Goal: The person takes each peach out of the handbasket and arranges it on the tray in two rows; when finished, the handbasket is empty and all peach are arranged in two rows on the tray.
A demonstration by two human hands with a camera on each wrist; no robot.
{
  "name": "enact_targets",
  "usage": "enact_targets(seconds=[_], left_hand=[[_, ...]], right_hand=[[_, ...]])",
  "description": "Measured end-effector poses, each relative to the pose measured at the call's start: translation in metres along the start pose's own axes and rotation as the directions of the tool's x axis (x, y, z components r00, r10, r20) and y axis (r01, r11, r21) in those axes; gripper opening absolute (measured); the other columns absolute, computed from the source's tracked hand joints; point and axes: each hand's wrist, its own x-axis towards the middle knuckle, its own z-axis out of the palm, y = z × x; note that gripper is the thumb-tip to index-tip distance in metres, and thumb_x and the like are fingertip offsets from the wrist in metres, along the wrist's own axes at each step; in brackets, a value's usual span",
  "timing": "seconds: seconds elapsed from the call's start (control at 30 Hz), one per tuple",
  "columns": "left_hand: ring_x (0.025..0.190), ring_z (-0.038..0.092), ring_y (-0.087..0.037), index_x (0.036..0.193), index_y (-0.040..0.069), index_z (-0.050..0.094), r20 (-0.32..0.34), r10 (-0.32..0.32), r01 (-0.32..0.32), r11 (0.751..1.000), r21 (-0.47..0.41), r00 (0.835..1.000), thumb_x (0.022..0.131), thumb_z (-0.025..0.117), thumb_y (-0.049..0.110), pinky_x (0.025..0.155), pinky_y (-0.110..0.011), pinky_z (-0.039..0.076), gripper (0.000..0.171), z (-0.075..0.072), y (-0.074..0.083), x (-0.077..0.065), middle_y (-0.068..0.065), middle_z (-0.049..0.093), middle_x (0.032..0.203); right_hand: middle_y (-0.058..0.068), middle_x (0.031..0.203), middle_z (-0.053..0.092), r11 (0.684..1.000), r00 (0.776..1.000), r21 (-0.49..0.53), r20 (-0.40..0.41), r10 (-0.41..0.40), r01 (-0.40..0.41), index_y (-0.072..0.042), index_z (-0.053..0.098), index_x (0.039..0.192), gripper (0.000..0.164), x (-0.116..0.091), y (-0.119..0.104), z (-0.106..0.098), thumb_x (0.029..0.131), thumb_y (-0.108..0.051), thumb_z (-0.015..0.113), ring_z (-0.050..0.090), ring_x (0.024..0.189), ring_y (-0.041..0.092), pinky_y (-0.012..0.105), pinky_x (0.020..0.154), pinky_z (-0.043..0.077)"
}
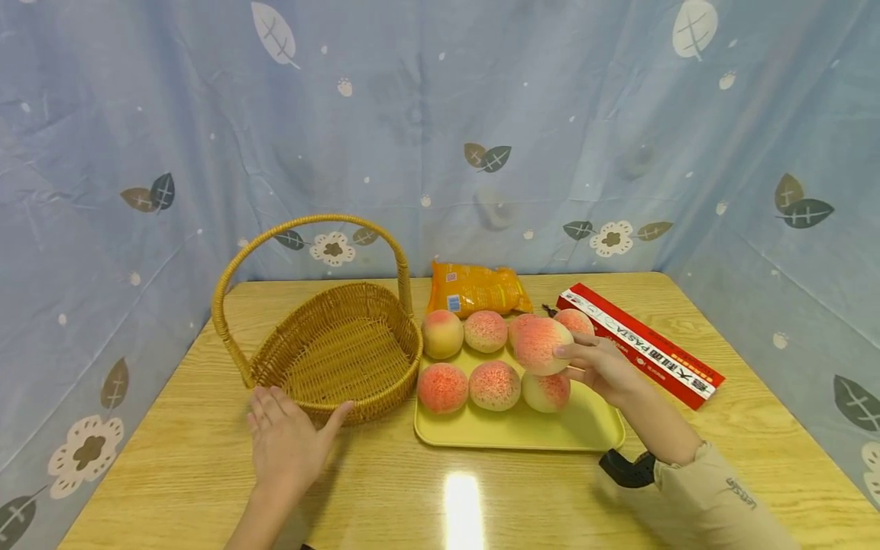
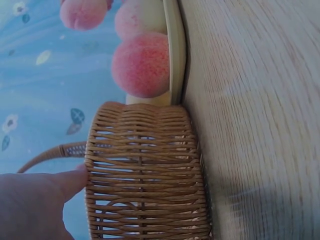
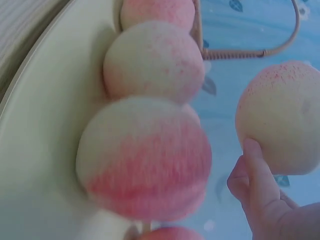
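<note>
My right hand (image 1: 605, 367) pinches a pink and cream peach (image 1: 538, 346) between thumb and fingers. This peach (image 3: 282, 117) is held up above the other peaches, fingertips on its near side. Below it is a yellow tray (image 1: 481, 435), where more peaches (image 1: 495, 386) stand in two rows towards the left. A woven basket (image 1: 344, 344) with a tall arched handle stands left of the tray, and its inside shows no fruit. At the basket's near rim is my left hand (image 1: 285, 443), fingers extended and thumb spread; in the left wrist view the thumb touches the wicker side (image 2: 142, 175).
An orange plastic packet (image 1: 476, 289) lies behind the tray. To the right, a long red and white pasta box (image 1: 639, 344) lies at a slant, close to the tray's corner. A blue patterned curtain (image 1: 440, 137) closes off the back and sides of the wooden table (image 1: 385, 489).
</note>
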Motion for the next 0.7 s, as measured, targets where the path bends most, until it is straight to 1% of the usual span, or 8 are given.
enact_targets(seconds=[0.13,0.2,0.27,0.33,0.4,0.5,0.57,0.7], left_hand=[[0.132,-0.01,-0.063,0.134,-0.031,-0.006,0.012,0.004,-0.004,1.0,0.014,1.0,0.092,0.034,0.073,0.107,-0.065,0.0,0.119,0.0,-0.001,0.0,-0.05,-0.014,0.139],[0.132,-0.009,-0.063,0.134,-0.031,-0.006,0.016,0.003,-0.004,1.0,0.019,1.0,0.092,0.034,0.073,0.107,-0.065,0.0,0.12,0.0,0.0,0.001,-0.05,-0.015,0.139],[0.132,-0.009,-0.063,0.134,-0.031,-0.006,0.016,0.0,0.0,1.0,0.02,1.0,0.092,0.033,0.074,0.107,-0.065,0.0,0.12,-0.001,-0.001,0.001,-0.05,-0.015,0.139],[0.132,-0.008,-0.063,0.135,-0.031,-0.006,0.015,-0.004,0.004,1.0,0.016,1.0,0.091,0.034,0.074,0.108,-0.065,0.0,0.12,-0.002,-0.001,0.001,-0.05,-0.015,0.139],[0.133,-0.006,-0.063,0.135,-0.031,-0.005,0.011,-0.007,0.007,1.0,0.014,1.0,0.091,0.034,0.074,0.108,-0.065,0.0,0.121,-0.002,-0.001,0.001,-0.05,-0.014,0.139],[0.132,-0.007,-0.063,0.135,-0.03,-0.005,0.014,-0.007,0.007,1.0,0.007,1.0,0.091,0.034,0.075,0.108,-0.065,0.0,0.121,-0.002,0.0,0.001,-0.05,-0.015,0.14],[0.132,-0.008,-0.063,0.135,-0.03,-0.005,0.013,-0.005,0.005,1.0,0.005,1.0,0.091,0.035,0.075,0.108,-0.065,0.0,0.121,-0.002,0.0,0.001,-0.05,-0.014,0.14],[0.132,-0.01,-0.062,0.136,-0.03,-0.005,-0.001,-0.005,0.005,1.0,0.0,1.0,0.091,0.036,0.074,0.108,-0.065,0.0,0.121,-0.001,0.0,0.0,-0.049,-0.014,0.14]], right_hand=[[-0.008,0.105,0.06,0.999,0.999,0.036,-0.049,0.006,-0.004,0.014,0.006,0.149,0.082,-0.009,0.0,-0.016,0.092,-0.008,0.061,0.064,0.096,0.005,0.027,0.085,0.052],[0.0,0.113,0.059,1.0,0.997,0.015,-0.08,-0.007,0.008,0.016,0.009,0.148,0.08,-0.013,-0.001,-0.024,0.092,-0.008,0.061,0.064,0.095,0.005,0.026,0.085,0.052],[0.002,0.117,0.058,0.998,0.991,-0.056,-0.127,-0.027,0.02,0.016,0.015,0.147,0.077,-0.016,-0.001,-0.03,0.091,-0.007,0.063,0.063,0.094,0.004,0.025,0.083,0.052],[0.011,0.126,0.056,0.978,0.981,-0.208,-0.182,-0.063,0.024,0.015,0.024,0.146,0.074,-0.019,0.0,-0.035,0.09,-0.009,0.066,0.061,0.095,0.003,0.023,0.082,0.052],[0.015,0.126,0.058,0.923,0.964,-0.385,-0.241,-0.109,0.007,0.012,0.036,0.142,0.071,-0.021,0.002,-0.039,0.087,-0.012,0.072,0.062,0.102,0.011,0.025,0.082,0.052],[0.028,0.133,0.053,0.806,0.941,-0.592,-0.287,-0.179,-0.027,0.009,0.049,0.135,0.068,-0.024,0.006,-0.043,0.081,-0.018,0.079,0.058,0.116,0.031,0.034,0.084,0.051],[0.029,0.13,0.055,0.742,0.931,-0.669,-0.292,-0.218,-0.036,0.007,0.054,0.13,0.066,-0.025,0.01,-0.045,0.077,-0.021,0.082,0.052,0.122,0.042,0.041,0.085,0.051],[0.028,0.118,0.062,0.614,0.921,-0.788,-0.277,-0.274,-0.054,0.004,0.06,0.125,0.068,-0.025,0.017,-0.048,0.07,-0.027,0.086,0.058,0.11,0.043,0.04,0.075,0.048]])
